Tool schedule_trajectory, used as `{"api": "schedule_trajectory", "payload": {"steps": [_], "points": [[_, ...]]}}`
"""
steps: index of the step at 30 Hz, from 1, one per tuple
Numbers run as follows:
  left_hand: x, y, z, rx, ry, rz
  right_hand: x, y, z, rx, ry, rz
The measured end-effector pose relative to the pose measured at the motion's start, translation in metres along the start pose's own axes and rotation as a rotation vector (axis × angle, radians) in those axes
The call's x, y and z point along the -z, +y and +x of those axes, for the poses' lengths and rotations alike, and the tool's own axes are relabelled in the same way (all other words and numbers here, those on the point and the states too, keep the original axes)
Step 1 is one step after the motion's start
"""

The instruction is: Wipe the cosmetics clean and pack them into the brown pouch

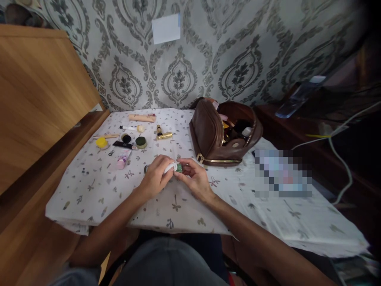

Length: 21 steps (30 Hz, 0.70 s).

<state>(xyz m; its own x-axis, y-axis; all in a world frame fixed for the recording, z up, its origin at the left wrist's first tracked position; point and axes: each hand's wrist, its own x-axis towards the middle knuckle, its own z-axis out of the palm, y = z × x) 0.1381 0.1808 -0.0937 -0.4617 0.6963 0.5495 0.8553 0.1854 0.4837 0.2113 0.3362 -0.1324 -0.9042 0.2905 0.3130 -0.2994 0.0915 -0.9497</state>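
Note:
Close together above the table's middle, my left hand and my right hand are both closed on a small item. Its white part shows between my left thumb and fingers. A green end lies at my right fingertips. Whether it is one container or a white cloth around one, I cannot tell. Just left of my left hand, a dark round thing is partly hidden. A pink tube, a black tube and a dark-lidded jar lie farther left.
An unzipped brown cosmetic bag full of items stands at the back right. A gold tube, a yellow-lidded jar and a peach tube lie on the patterned cloth. A blurred-out flat object is at right.

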Motion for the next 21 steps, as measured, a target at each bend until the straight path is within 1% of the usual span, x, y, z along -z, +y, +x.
{"api": "schedule_trajectory", "payload": {"steps": [6,9,13,16,19,21], "points": [[0.007,-0.005,0.0,0.075,-0.104,0.034,0.003,0.01,0.004,-0.014,-0.044,-0.138],[0.009,-0.01,-0.003,0.117,-0.132,0.049,0.005,0.012,0.004,-0.026,-0.072,-0.229],[0.009,-0.017,-0.008,0.153,-0.152,0.099,0.007,0.01,0.004,-0.035,-0.112,-0.367],[0.012,-0.02,-0.011,0.149,-0.165,0.171,0.008,0.008,0.003,-0.048,-0.142,-0.463],[0.018,-0.024,-0.015,0.149,-0.15,0.248,0.008,0.007,0.004,-0.038,-0.155,-0.528],[0.023,-0.028,-0.019,0.168,-0.139,0.284,0.009,0.006,0.005,-0.002,-0.158,-0.567]]}}
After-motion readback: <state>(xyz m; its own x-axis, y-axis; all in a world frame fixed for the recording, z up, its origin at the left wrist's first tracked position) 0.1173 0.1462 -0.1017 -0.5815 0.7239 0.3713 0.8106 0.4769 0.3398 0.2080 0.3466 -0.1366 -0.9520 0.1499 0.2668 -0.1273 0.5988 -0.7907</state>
